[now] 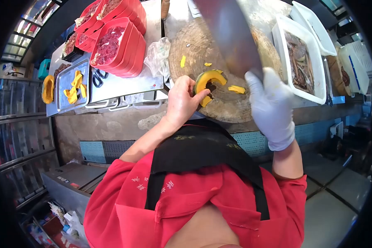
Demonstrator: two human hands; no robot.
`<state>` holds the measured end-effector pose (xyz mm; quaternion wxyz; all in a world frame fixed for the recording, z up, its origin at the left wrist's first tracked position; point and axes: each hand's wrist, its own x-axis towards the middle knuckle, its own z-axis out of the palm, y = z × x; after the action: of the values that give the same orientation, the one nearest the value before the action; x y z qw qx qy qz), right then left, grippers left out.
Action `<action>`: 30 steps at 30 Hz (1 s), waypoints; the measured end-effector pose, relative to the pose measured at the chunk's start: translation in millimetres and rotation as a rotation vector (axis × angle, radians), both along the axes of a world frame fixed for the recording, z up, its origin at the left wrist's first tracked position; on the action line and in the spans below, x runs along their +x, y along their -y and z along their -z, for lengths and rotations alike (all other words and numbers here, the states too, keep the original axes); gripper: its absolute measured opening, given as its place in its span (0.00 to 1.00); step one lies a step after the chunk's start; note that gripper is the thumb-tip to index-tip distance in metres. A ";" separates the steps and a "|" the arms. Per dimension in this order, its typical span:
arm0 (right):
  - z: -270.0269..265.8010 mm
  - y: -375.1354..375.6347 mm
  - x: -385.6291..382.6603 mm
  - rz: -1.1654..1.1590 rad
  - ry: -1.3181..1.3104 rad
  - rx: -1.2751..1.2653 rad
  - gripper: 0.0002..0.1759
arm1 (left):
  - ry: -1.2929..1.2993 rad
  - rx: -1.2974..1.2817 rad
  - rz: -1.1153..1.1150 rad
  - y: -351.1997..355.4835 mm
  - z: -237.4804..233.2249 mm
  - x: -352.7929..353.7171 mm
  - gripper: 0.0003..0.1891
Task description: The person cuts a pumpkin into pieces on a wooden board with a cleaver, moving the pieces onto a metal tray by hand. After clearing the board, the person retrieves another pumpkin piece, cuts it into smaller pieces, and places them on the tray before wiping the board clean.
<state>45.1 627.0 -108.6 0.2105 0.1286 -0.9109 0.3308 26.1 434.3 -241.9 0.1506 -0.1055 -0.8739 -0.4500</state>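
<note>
My bare left hand (182, 101) holds a curved pumpkin wedge (208, 78), green-skinned with yellow flesh, down on a round wooden chopping block (235, 108). My right hand (272, 103), in a white glove, grips a broad steel cleaver (229, 33) raised above the block, blade up and away from the wedge. Small yellow pumpkin scraps (237, 89) lie on the block around the wedge.
A steel tray (66, 82) at the left holds yellow pumpkin pieces, with a pumpkin half (48, 89) beside it. Stacked red tubs (126, 49) of chopped meat stand at the back left. A white tub (308, 78) of dark meat sits right of the block.
</note>
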 end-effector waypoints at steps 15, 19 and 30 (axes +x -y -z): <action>52.2 -29.3 -36.3 -0.241 0.804 0.011 0.09 | 0.009 -0.130 0.068 4.3 -0.8 -11.0 0.23; 53.2 -21.0 -29.4 -0.213 0.669 0.217 0.10 | 0.541 0.390 0.072 36.9 25.4 -19.4 0.24; -1.9 4.0 -14.5 -0.188 0.198 0.127 0.10 | 0.232 0.171 -0.042 38.7 26.7 -35.6 0.15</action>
<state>30.6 623.0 -106.7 0.0791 0.1930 -0.9303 0.3018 -9.5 395.7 -268.6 0.0664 -0.0211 -0.8460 -0.5287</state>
